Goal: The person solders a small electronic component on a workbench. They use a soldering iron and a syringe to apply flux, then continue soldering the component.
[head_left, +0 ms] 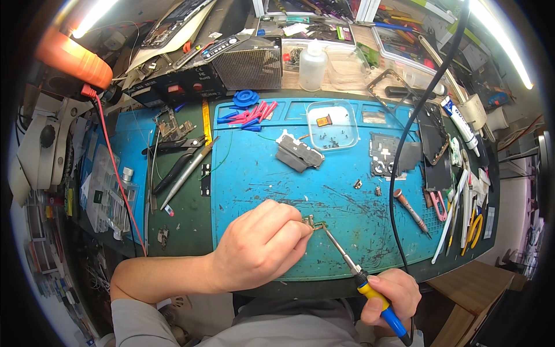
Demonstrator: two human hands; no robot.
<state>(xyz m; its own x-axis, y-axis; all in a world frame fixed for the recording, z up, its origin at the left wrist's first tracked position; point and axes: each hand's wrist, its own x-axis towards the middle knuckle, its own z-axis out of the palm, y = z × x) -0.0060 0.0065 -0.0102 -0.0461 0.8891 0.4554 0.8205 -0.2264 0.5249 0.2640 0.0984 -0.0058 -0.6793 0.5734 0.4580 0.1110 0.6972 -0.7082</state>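
My left hand (260,243) is closed, pinching a small metal component (312,224) just above the blue mat (347,202). My right hand (391,299) grips a soldering iron (383,312) with a yellow and blue handle; its metal tip reaches the component beside my left fingertips, and whether they touch is hard to tell. Two small metal pieces (358,184) lie farther right on the mat, near a screwdriver (411,214). A dark grey component (298,153) rests behind my hands.
A plastic box (333,139) of small parts, coloured caps (254,115) and a squeeze bottle (313,69) are at the back. Pliers (170,173) and a parts case (113,196) lie left, several tools (465,196) right. A black cable (393,173) hangs across the right side.
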